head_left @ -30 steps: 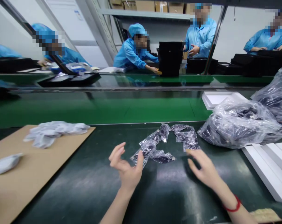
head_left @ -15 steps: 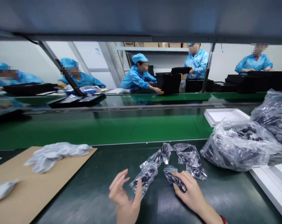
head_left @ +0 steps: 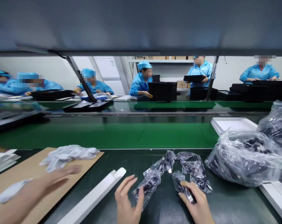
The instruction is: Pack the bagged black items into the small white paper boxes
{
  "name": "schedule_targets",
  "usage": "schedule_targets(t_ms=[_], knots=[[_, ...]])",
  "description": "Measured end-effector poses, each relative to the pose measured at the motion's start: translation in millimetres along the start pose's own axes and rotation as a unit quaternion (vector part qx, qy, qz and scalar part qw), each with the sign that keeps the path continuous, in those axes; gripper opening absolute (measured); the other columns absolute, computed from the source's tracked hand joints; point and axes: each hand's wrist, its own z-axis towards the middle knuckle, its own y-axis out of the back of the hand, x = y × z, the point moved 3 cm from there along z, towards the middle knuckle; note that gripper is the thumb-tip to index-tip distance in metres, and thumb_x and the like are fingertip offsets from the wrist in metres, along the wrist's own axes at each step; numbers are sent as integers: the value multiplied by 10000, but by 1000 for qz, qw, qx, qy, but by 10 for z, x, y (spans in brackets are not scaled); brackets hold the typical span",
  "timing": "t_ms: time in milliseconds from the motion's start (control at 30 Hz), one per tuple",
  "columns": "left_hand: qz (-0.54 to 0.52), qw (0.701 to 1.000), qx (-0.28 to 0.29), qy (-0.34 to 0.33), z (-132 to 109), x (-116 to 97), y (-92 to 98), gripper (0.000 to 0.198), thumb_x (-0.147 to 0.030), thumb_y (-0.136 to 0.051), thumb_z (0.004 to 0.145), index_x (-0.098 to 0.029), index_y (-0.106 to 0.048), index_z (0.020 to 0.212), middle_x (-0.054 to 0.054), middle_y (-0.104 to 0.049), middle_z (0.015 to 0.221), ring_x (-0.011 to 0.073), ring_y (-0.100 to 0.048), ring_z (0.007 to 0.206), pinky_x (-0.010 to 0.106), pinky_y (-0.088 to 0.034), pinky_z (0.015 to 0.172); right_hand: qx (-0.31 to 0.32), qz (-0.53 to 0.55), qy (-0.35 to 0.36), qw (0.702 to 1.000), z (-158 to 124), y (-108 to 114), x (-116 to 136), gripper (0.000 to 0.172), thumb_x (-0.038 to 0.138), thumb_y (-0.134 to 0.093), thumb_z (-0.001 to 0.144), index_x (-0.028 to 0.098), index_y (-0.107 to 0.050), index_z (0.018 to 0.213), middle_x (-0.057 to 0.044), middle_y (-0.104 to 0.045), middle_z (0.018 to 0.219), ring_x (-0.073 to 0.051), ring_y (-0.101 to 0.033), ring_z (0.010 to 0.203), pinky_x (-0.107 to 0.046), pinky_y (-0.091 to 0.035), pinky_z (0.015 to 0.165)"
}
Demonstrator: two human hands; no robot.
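My right hand (head_left: 195, 199) grips a USB cable in a clear plastic bag (head_left: 178, 181), its thumb and fingers closed round the near end. My left hand (head_left: 129, 200) is open, thumb and fingers apart, with the thumb right by another bagged cable (head_left: 149, 185); whether they touch I cannot tell. Beyond both hands, several more bagged cables (head_left: 192, 165) lie in a loose arc on the dark green table. Left of my left hand rests a long, narrow white box (head_left: 94, 197) with its far end flap raised.
A co-worker's blurred arm (head_left: 38, 189) reaches over the cardboard sheet (head_left: 68, 180), near pale wrapped items (head_left: 71, 155). At right stand a big bag of cables (head_left: 245, 158) and a white tray (head_left: 234, 124). People in blue work across the green belt (head_left: 117, 133).
A long white box now lies left of my left hand, and a co-worker's arm has come in from the left. My right hand still holds the bagged cable. The view has tilted up slightly.
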Motion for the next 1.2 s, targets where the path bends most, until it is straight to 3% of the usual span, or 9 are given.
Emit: schedule_targets(t_ms=[133,300,433,567,667,767,867,1000,1200], knots=[[169,982,65,56,278,381,236,395,-459,-430,950,-196,-539,1224,174,-558,1284,371,-534,1226,559,-405,1025,-12,33,-66,997,-6,41,-50,192,317,-666,877,267,-729,1051,-12,-747,961,-139,-713,871,-188,-553,826],[308,867,315,231,353,1199,444,641,-482,-291,913,-86,-432,1397,255,-451,1465,430,-411,1370,649,-294,1086,-45,83,-186,978,7,134,-181,243,373,-683,849,241,-753,1040,-60,-726,995,-182,-688,931,-256,-547,834],[293,804,427,292,374,1322,457,609,-523,-284,892,-99,-505,1268,251,-568,1324,439,-529,1253,587,-420,997,-81,151,-269,948,24,168,-348,295,448,-760,755,214,-778,933,-72,-727,966,-204,-673,901,-289,-540,789],[276,824,390,304,483,1055,422,501,-542,-351,875,-164,-481,1178,199,-666,1118,413,-649,1075,497,-500,867,-131,228,-322,909,12,152,-472,374,530,-793,678,184,-756,813,-70,-709,888,-198,-641,867,-299,-525,768],[240,901,214,292,507,780,416,553,-590,-496,808,-211,-444,1207,155,-672,1116,382,-674,1014,455,-520,808,-154,282,-344,882,18,143,-467,428,580,-792,656,174,-717,771,-88,-702,966,-176,-612,846,-272,-512,697],[83,962,87,246,420,393,307,667,-665,-609,726,-224,-445,1198,67,-688,933,274,-689,760,342,-523,630,-148,331,-362,859,52,144,-392,437,596,-760,701,181,-680,813,-104,-701,1068,-107,-550,667,-226,-443,535],[-99,979,60,166,321,-169,74,635,-721,-598,735,-224,-480,1112,-9,-641,776,174,-612,565,259,-466,506,-133,366,-373,842,104,163,-315,444,603,-742,726,181,-659,838,-99,-722,952,-100,-549,614,-222,-445,521],[-209,966,68,134,214,-880,-219,457,-589,-573,859,-228,-478,1121,8,-647,847,168,-650,668,264,-514,588,-147,382,-368,835,206,297,-244,408,440,-857,638,185,-655,884,-69,-727,889,-143,-650,734,-250,-521,635],[-259,960,65,80,45,-1276,-351,400,-455,-539,913,-253,-431,1241,-30,-604,776,132,-556,556,238,-468,521,-268,367,-287,843,388,804,187,374,308,-851,647,236,-631,941,-2,-726,939,-149,-692,923,-278,-554,806]])
